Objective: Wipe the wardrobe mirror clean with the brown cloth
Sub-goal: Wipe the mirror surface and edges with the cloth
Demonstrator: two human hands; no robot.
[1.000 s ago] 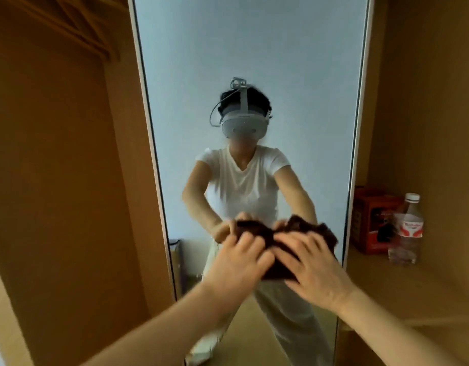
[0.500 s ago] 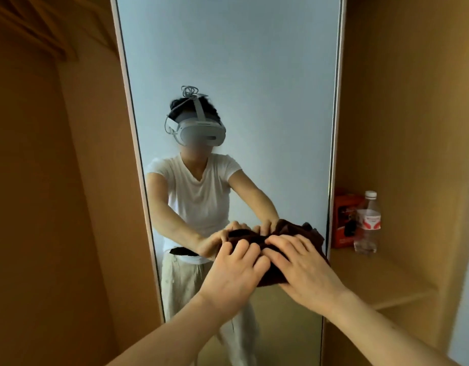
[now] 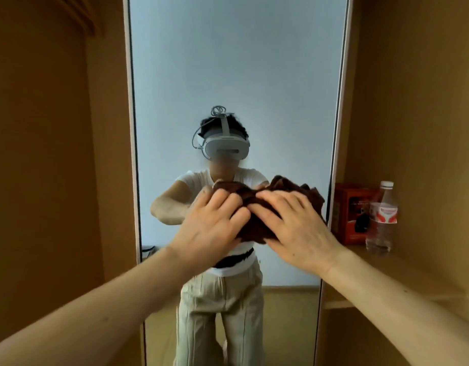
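Two bare arms reach out from the bottom of the view. The L hand and the R hand are side by side, nearly touching. Both are spread out w/ fingers mostly straight, just a bit bent at the tips. They push down on the brown cloth and don't wrap round it. The cloth is all bunched up under both hands, and some pokes out past the R hand's fingers. It's pressed on the mirror, about halfway up the part we can see and a bit to the R side, near the frame. So the wiping step looks to be going on now, w/ the cloth on the glass. How much is done is hard to say. The glass looks smooth and even all over, no marks or streaks to see, so I can't tell wiped bits from unwiped bits. My guess: the big top part, well above the hands, may need a wipe, and the low part near the floor too. Further back on the R, a shelf holds a water bottle w/ a red box just beside it.
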